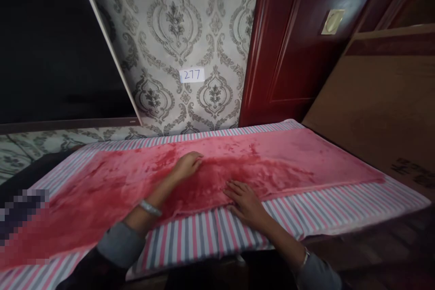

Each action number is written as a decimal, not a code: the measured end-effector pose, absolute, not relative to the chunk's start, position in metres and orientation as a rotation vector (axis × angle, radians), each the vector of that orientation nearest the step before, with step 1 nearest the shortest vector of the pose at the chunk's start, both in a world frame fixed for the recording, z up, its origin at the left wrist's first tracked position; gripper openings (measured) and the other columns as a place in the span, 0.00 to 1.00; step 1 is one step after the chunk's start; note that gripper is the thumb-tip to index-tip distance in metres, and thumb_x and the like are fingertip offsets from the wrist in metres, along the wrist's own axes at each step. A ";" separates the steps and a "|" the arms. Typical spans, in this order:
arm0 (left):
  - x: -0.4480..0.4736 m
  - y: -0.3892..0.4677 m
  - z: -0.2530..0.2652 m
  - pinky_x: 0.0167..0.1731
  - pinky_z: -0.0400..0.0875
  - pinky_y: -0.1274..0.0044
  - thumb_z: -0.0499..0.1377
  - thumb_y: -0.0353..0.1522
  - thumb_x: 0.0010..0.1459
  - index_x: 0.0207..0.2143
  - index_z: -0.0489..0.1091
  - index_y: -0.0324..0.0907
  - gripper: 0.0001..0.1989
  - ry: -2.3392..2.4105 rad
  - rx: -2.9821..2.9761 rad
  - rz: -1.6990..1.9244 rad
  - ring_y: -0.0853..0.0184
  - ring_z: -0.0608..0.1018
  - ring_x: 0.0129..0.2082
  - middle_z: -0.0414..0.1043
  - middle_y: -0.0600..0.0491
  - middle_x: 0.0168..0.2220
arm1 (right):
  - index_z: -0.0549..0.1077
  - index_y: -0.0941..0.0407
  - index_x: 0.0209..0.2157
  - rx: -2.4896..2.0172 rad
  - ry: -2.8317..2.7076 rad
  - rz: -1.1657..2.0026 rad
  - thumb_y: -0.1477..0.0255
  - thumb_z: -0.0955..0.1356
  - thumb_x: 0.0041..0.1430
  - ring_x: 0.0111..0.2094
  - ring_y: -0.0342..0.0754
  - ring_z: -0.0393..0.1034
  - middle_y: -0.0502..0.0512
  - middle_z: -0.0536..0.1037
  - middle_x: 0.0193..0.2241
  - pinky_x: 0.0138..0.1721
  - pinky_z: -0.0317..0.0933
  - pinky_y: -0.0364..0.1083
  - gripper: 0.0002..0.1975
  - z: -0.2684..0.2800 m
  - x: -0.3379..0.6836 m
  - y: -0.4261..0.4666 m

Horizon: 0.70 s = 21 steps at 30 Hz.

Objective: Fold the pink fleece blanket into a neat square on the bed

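Note:
A pink plush blanket (272, 145) lies spread out in a long strip, with darker, brushed-looking patches in its pile. Over its middle is my left hand (188, 164), fingers loosely bent and pointing right, with nothing seen in them. I cannot tell whether that hand presses on the pile. My right hand (246, 201) rests at the blanket's near edge, palm down and fingers spread on the plush. Under the blanket is a striped cloth (200, 233) in pink, grey and white, which shows along the near and far edges.
A large dark screen (61, 45) stands at the left. Behind the table are a patterned wall with a paper label (192, 75) reading 277 and a dark red door panel (282, 45). A big cardboard box (380, 108) stands at the right. A pixelated patch covers the far left.

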<state>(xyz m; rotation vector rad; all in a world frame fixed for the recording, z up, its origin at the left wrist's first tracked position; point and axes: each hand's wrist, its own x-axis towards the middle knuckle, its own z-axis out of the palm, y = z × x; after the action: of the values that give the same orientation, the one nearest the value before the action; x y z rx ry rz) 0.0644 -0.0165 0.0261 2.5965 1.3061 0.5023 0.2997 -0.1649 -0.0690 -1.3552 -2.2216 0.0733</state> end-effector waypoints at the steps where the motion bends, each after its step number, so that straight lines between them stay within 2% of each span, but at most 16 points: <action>1: 0.072 0.000 0.028 0.57 0.68 0.70 0.52 0.28 0.63 0.52 0.75 0.38 0.18 1.360 2.608 0.462 0.60 0.77 0.54 0.76 0.43 0.54 | 0.75 0.55 0.57 -1.355 -2.216 0.087 0.66 0.67 0.64 0.62 0.61 0.63 0.64 0.72 0.60 0.59 0.60 0.65 0.21 -0.072 0.299 -0.166; 6: 0.103 0.071 0.028 0.54 0.68 0.75 0.54 0.27 0.62 0.49 0.76 0.38 0.16 1.512 2.639 0.320 0.60 0.77 0.53 0.76 0.42 0.53 | 0.74 0.53 0.58 -1.367 -2.179 0.148 0.64 0.67 0.64 0.63 0.62 0.62 0.62 0.71 0.61 0.60 0.58 0.66 0.21 -0.073 0.301 -0.169; 11: 0.130 0.112 0.014 0.51 0.69 0.70 0.51 0.32 0.66 0.44 0.77 0.37 0.16 1.626 2.669 0.175 0.57 0.77 0.50 0.77 0.39 0.49 | 0.73 0.52 0.59 -1.406 -2.191 0.223 0.63 0.66 0.65 0.64 0.62 0.60 0.61 0.68 0.63 0.61 0.57 0.66 0.22 -0.069 0.301 -0.170; 16: 0.146 0.133 0.000 0.53 0.67 0.69 0.50 0.33 0.67 0.45 0.77 0.34 0.18 1.608 2.724 0.092 0.54 0.75 0.54 0.75 0.36 0.50 | 0.71 0.51 0.61 -1.426 -2.204 0.282 0.61 0.66 0.66 0.66 0.61 0.57 0.60 0.65 0.65 0.63 0.55 0.66 0.24 -0.065 0.302 -0.171; 21: 0.151 0.150 -0.003 0.53 0.67 0.70 0.47 0.28 0.66 0.46 0.76 0.33 0.19 1.584 2.765 0.098 0.55 0.76 0.53 0.75 0.35 0.50 | 0.69 0.50 0.62 -1.427 -2.208 0.301 0.61 0.67 0.66 0.66 0.61 0.56 0.59 0.65 0.65 0.64 0.54 0.65 0.25 -0.063 0.303 -0.173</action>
<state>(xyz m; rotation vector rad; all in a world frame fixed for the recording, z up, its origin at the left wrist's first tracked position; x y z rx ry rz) 0.1509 0.1500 -0.0035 2.7647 1.5841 0.0980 0.3034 -0.1732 -0.0629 -1.4268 -2.2084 0.3012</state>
